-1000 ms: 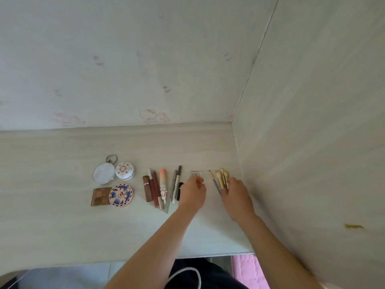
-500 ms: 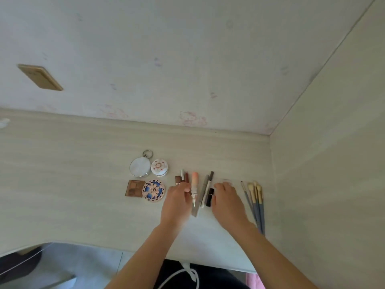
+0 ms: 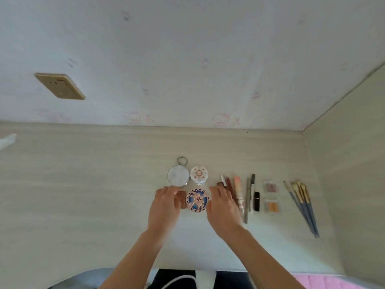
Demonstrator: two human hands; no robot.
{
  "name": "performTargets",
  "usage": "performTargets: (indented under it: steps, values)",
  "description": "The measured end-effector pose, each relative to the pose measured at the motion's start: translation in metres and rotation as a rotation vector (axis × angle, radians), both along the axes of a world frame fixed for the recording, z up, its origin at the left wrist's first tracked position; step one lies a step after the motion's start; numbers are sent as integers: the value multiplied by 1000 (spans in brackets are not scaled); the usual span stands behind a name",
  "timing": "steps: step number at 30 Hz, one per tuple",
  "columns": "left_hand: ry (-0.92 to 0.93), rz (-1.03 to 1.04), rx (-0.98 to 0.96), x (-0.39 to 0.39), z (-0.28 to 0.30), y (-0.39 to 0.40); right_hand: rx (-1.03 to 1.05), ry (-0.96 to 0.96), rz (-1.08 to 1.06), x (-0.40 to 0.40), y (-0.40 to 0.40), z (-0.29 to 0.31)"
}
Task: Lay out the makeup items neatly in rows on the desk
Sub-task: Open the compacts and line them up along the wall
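A brown rectangular palette [image 3: 183, 200] is largely hidden under the left hand [image 3: 165, 207], whose fingers lie loosely extended over it, and whether it is gripped cannot be told. The round blue-and-pink patterned compact [image 3: 197, 200] lies between that hand and the right hand [image 3: 221, 207], whose relaxed fingers cover the near ends of the lip pencils [image 3: 228, 183]. Everything rests on a pale wood-grain desk [image 3: 83, 195] against a white wall [image 3: 187, 59] with a tan socket plate [image 3: 60, 86].

Blue-and-pink patterned compact [image 3: 197, 200]; blue-handled brushes [image 3: 304, 207]; pale wood-grain desk [image 3: 83, 195]
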State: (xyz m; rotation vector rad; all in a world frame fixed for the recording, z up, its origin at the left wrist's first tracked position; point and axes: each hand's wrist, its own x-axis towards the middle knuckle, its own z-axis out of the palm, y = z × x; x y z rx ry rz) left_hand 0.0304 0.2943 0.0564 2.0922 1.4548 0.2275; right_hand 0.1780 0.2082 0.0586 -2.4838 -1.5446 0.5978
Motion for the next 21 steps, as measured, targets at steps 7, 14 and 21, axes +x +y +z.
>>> performTargets:
  steps: [7, 14, 21]
  values:
    - [57, -182, -31, -35, -11, 52, 63, -15, -210, -37, 38, -2]
    - [148, -276, -69, -22, -23, 85, -44, -93, -107, -39, 80, -9]
    - [181, -262, -95, -10, -36, 97, -187, -145, 41, -32, 99, -26]
